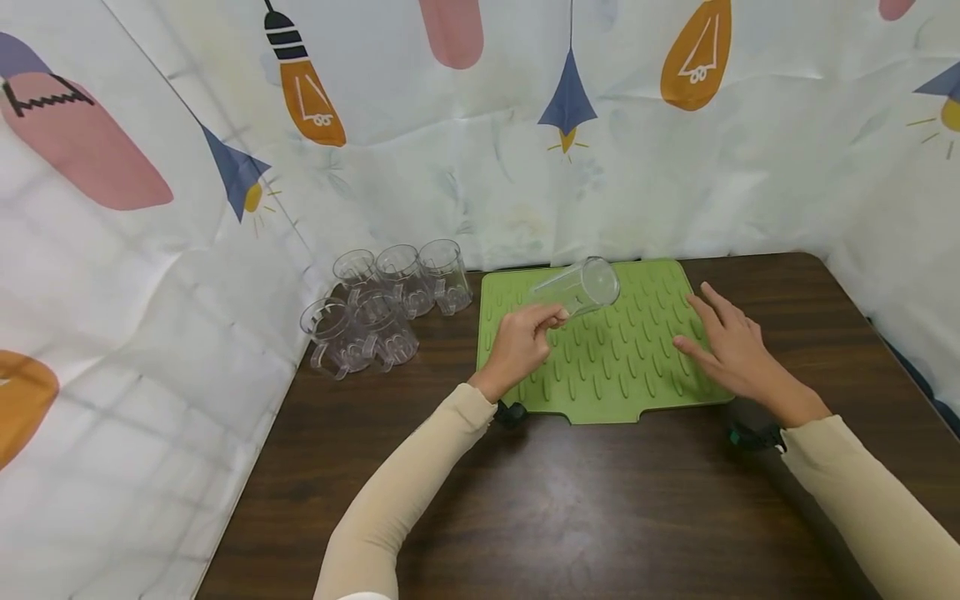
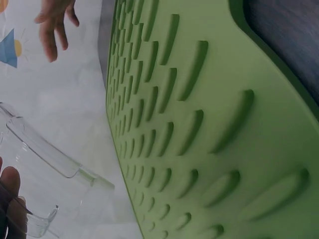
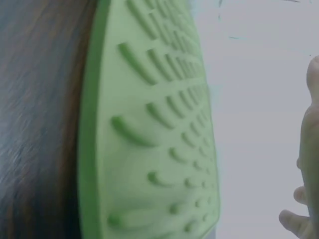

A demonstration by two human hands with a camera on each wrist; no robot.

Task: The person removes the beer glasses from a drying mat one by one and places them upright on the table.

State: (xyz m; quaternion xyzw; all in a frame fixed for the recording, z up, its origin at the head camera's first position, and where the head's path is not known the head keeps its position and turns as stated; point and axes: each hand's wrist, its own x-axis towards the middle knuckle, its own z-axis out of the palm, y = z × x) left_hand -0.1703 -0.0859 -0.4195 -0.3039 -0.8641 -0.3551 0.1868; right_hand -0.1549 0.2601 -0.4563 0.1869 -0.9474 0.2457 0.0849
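Observation:
My left hand (image 1: 522,346) pinches a clear glass mug (image 1: 573,286) by its handle side and holds it tilted above the green drying mat (image 1: 600,408). The mug's round end faces right in the head view. In the left wrist view the same mug (image 2: 55,154) shows at the left, the fingers (image 2: 11,181) at its handle. My right hand (image 1: 731,346) hovers over the mat's right edge, fingers spread, holding nothing. Part of that right hand (image 3: 310,149) shows at the right edge of the right wrist view.
Several clear glass mugs (image 1: 386,329) stand together on the dark wooden table (image 1: 570,500), left of the mat. A white patterned curtain (image 1: 480,200) hangs behind the table and along its left side.

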